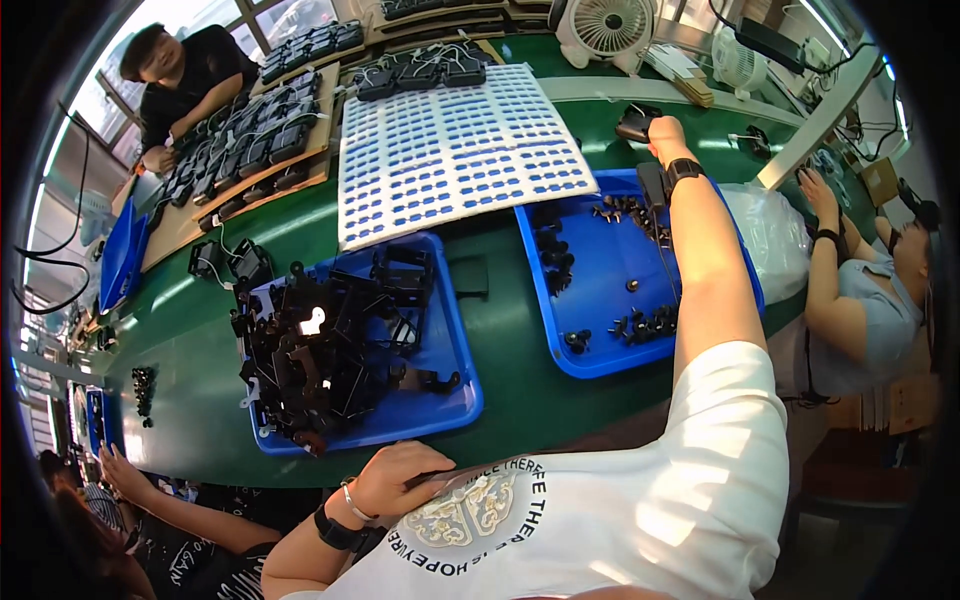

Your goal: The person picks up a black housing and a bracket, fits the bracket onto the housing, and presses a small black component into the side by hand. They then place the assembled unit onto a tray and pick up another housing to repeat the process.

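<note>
The right hand (668, 134) grips a dark device (634, 123) over the desk (500, 345); nearer sits a blue tray (605, 290), leftward a white sheet (350, 205). Beyond the left hand (397, 477), its grip unclear, stands a bracket-filled tray (444, 345).

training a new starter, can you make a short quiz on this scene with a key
1. Which of the wearer's hands is outstretched at the dark device?
2. True or false: the right large blue tray holds the bigger heap of black parts.
3. What colour are the small pieces in rows on the white board?

Key:
1. The right hand.
2. False; the bigger heap of black parts is in the left large blue tray.
3. Blue.
</note>
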### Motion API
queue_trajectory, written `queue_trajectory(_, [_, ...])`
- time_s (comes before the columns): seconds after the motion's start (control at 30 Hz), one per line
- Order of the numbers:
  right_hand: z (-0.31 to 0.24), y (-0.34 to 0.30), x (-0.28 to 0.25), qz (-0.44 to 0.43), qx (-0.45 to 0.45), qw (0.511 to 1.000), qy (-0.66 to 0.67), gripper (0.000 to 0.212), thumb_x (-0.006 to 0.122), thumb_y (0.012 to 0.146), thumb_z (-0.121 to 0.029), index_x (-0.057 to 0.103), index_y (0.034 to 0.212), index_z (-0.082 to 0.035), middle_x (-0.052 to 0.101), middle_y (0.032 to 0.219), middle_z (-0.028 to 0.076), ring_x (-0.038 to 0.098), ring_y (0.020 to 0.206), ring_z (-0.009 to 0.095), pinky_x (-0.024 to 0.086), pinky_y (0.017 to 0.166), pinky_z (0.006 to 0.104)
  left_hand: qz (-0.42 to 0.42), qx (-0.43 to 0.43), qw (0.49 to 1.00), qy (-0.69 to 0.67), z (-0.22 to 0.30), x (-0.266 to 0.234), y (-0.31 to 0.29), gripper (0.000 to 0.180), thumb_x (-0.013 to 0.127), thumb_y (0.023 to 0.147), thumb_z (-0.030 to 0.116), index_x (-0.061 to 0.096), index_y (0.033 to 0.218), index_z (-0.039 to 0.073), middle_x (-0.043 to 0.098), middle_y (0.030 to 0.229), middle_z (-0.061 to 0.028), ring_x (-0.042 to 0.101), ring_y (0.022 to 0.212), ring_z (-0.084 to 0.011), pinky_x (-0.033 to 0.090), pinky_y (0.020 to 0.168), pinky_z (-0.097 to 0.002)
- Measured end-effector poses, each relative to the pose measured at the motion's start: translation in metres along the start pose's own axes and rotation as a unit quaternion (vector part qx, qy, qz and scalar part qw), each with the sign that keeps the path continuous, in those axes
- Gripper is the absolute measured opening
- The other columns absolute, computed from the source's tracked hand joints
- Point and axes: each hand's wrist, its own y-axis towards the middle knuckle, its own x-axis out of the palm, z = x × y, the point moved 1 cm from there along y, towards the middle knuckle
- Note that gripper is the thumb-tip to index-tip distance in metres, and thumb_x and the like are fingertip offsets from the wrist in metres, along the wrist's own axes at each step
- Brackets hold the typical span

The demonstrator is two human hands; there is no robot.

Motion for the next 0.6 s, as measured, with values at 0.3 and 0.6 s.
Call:
queue_trajectory(0.3, [0.016,0.019,-0.008,0.036,0.072,0.996,-0.029,0.022,0.047,0.083,-0.014,0.063,0.076,-0.001,0.063,0.081,0.018,0.062,0.06,0.027,0.047,0.049,0.0381,-0.006,-0.003,0.999,-0.049,-0.005,-0.004,0.003,0.023,0.068,0.071,0.001,0.064,0.094,0.0,0.065,0.084,-0.0125,0.062,0.074,-0.0284,0.048,0.066,-0.0349])
queue_trajectory(0.6, [-0.148,-0.033,0.067,0.038,-0.366,0.899,-0.238,0.044,0.055,0.082,-0.042,0.062,0.108,-0.007,0.061,0.109,0.018,0.058,0.101,0.036,0.047,0.084,0.0447,-0.017,-0.004,0.999,-0.05,-0.007,-0.008,0.001,0.021,0.066,0.075,0.001,0.064,0.096,0.001,0.065,0.087,-0.0111,0.062,0.077,-0.0275,0.049,0.066,-0.035])
